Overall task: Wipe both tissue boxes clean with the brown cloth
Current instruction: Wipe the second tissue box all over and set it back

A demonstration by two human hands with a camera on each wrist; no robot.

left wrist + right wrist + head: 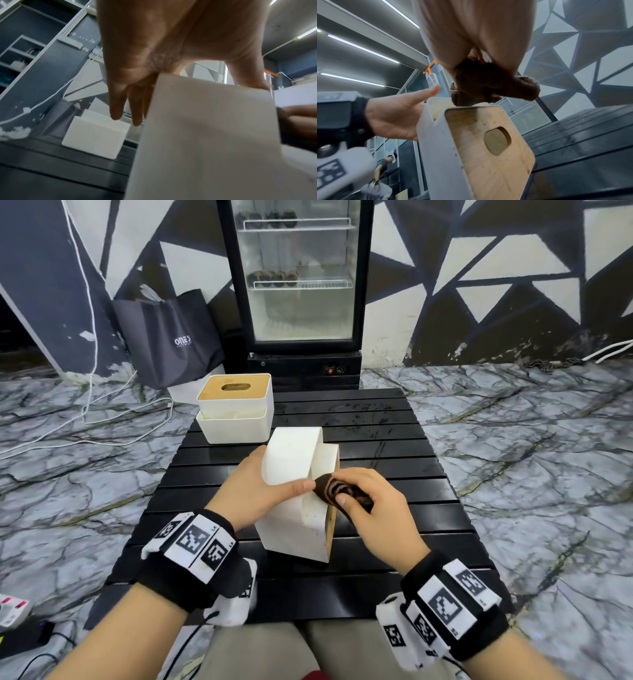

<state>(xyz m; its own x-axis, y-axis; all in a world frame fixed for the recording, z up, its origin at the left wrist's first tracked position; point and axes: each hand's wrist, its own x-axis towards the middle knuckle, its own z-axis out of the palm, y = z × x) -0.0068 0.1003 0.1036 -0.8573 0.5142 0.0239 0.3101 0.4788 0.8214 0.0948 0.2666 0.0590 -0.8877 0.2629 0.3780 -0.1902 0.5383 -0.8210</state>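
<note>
White plastic, the near tissue box lies tipped between the hands, its long axis running away from the person, wooden lid facing right. The left hand braces it, fingers flat; the right hand pinches the brown cloth against its upper edge.

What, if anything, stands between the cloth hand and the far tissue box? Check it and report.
The tipped white tissue box with a wooden lid, steadied by the left hand, fills the table's centre. The right hand presses the bunched brown cloth on it. The upright white wooden-lidded tissue box lies behind-left; reaching over looks possible.
</note>
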